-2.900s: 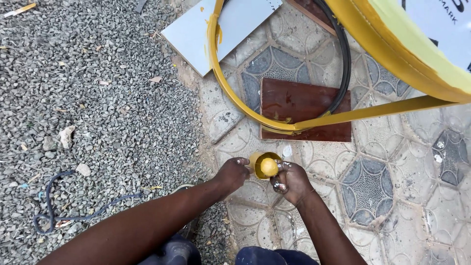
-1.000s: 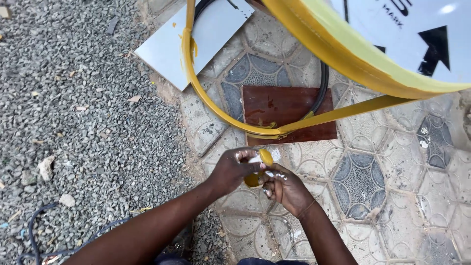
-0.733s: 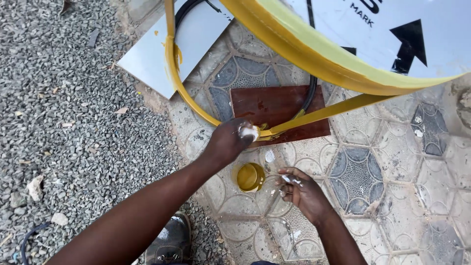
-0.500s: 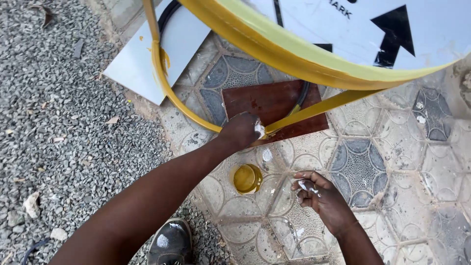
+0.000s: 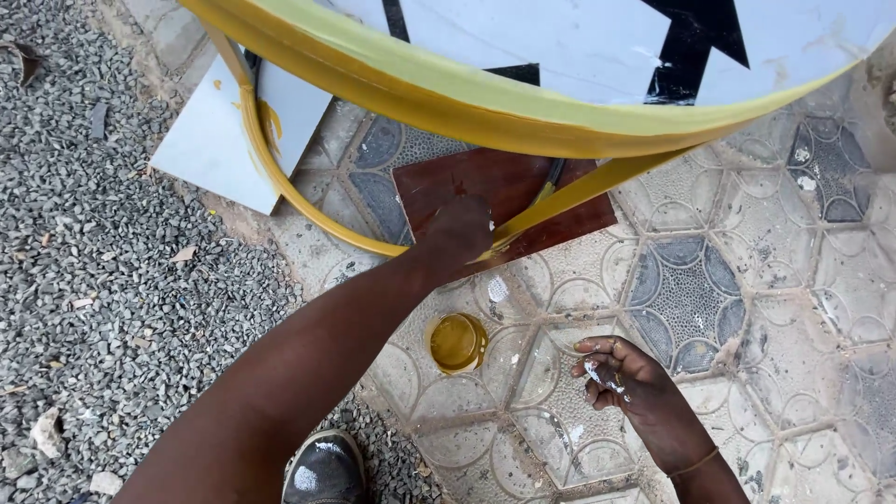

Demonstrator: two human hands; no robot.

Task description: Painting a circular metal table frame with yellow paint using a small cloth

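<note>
Head view: left hand (image 5: 459, 229) touches yellow frame (image 5: 280, 182); paint pot (image 5: 456, 342) nearby.

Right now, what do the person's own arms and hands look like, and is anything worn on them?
Both forearms are bare, with no sleeves or gloves in view. The right hand carries white paint smears on its fingers and a thin cord band around the wrist. The left hand shows no ring, watch or band.

Small round pot of yellow paint (image 5: 456, 342), open, upright on patterned paving (image 5: 747, 280).
</note>
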